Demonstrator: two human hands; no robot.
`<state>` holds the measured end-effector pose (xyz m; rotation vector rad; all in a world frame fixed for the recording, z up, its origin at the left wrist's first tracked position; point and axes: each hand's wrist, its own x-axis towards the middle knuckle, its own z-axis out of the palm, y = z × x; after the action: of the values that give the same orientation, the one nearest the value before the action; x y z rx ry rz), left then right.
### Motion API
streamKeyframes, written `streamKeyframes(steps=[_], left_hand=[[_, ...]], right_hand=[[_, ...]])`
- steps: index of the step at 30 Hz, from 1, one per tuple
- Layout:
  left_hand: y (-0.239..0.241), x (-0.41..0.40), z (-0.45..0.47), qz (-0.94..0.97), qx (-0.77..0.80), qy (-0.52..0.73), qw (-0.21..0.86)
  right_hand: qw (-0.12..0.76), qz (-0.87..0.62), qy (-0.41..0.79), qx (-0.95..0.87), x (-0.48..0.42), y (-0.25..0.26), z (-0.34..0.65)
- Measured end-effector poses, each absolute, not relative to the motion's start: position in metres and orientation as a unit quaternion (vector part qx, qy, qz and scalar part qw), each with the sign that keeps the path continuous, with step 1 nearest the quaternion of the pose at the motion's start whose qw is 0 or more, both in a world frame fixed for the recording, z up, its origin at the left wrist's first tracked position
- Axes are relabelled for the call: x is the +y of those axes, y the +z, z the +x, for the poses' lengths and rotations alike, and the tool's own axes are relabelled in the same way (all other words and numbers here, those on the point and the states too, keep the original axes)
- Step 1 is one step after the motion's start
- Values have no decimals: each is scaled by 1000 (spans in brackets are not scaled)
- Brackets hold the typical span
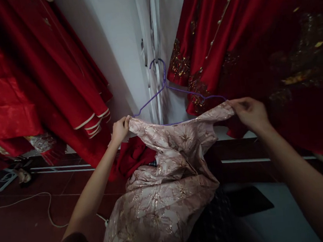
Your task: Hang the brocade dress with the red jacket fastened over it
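A pale pink dress [178, 153] with a shiny floral pattern hangs between my hands, its skirt spreading down toward me. Inside its neckline sits a purple hanger [150, 99], hook upward in front of the wall. My left hand [120, 129] pinches the dress at its left shoulder, close to the hanger's end. At the opposite shoulder, my right hand [250, 113] grips the fabric between thumb and fingers. The hanger's lower bar is mostly hidden by the dress.
Red garments [67, 69] hang at the left, and more red garments with gold decoration [210, 36] at the right. White straps [152, 23] run down the wall between them. A white cable [48, 208] lies on the floor. A dark flat object [250, 200] rests on a pale surface at lower right.
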<state>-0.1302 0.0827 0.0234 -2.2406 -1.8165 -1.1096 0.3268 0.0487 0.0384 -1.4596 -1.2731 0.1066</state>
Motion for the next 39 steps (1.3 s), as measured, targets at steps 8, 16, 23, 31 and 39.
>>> streamKeyframes(steps=[8,16,23,31,39], left_hand=[[-14,45,-109,-814,-503,-289,-33],[23,54,-25,-916,-278,-281,68],[-2,62,-4,-917,-306,-240,93],[3,35,-21,-914,-307,-252,82],[7,35,-18,-920,-299,-244,64]], right_hand=[[409,-645,-37,-645,0,15,324],[367,-492,-220,-758,-13,55,253],[371,-550,-309,-682,22,37,304],[416,-559,-313,-645,19,24,347],[432,-561,-269,-653,16,37,319]])
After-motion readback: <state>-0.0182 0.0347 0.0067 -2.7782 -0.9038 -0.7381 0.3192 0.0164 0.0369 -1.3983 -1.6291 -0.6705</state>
